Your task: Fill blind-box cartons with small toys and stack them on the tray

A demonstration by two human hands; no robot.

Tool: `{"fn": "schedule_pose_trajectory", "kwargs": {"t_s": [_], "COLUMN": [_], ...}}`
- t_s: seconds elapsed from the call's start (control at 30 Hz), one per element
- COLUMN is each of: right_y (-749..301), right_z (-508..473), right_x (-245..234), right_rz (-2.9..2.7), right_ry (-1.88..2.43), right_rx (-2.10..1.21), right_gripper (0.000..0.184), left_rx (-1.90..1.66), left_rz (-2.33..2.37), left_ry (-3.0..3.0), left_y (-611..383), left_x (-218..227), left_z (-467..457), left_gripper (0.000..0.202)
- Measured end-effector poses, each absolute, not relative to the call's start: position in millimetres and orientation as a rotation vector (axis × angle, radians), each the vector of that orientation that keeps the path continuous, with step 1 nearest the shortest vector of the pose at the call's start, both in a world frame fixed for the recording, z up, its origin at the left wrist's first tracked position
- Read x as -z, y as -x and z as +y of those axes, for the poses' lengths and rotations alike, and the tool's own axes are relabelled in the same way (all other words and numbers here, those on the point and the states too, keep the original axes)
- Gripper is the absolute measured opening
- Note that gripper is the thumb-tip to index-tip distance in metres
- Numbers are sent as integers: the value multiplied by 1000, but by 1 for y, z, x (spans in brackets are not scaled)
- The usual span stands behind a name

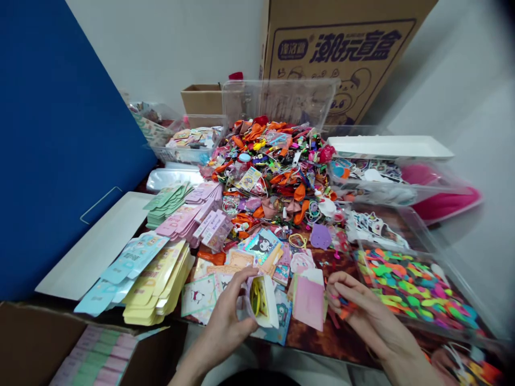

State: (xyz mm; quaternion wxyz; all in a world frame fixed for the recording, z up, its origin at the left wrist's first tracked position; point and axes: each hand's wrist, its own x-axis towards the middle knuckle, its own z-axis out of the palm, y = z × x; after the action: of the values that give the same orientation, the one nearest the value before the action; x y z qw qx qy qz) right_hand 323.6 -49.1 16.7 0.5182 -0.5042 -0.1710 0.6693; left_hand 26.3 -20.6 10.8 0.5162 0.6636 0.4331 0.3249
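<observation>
My left hand (225, 320) is wrapped round a small open paper box (270, 313), its mouth tilted toward me. Something yellow shows inside the box. To its right, my right hand (364, 311) has its fingers closed on small orange and blue pieces (346, 311); their exact kind is too small to make out. Between the hands lies a pink paper pad (309, 301) on the dark table. Beyond the box are printed cards (261, 244) and a cream pad, with a yellow loop (298, 240) nearby.
A big heap of small toys and balloons (277, 155) fills the middle. Stacked folded boxes, yellow (155, 287), blue (120, 265), pink and green, stand left. At right is a clear tray of bright pieces (418, 295). A carton (341, 59) stands behind.
</observation>
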Motion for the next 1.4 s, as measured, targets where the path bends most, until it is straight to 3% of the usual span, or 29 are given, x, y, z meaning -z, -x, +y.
{"fn": "schedule_pose_trajectory", "kwargs": {"t_s": [0.3,0.6,0.7,0.8,0.97,1.4], "right_y": [-309,-347,-336,-316,-295,-328], "right_z": [-35,-35,-63,-90,-112,-104], "right_x": [-26,-65,-48,-13,29,22], "right_rz": [-429,-721,-1047,-1361,-1440,-1354], "right_ry": [1216,1446,1739,1953,2195,2162], "right_rx": [-1602,-1314,-1300,-1139,-861,-721], "right_gripper": [30,33,33,23,16,22], "left_rx": [-786,-735,-741,-722,-714,-672], "left_rz": [1013,1164,1201,1215,1233,1273], "left_ry": [-1507,-1339,-1326,-1312,-1320,-1371], "left_y": [-33,-33,-36,-39,-39,-30], "left_x": [-15,-5,-12,-17,-15,-9], "left_z": [-21,-19,-18,-18,-19,-25], "left_gripper": [66,64,65,65,68,72]}}
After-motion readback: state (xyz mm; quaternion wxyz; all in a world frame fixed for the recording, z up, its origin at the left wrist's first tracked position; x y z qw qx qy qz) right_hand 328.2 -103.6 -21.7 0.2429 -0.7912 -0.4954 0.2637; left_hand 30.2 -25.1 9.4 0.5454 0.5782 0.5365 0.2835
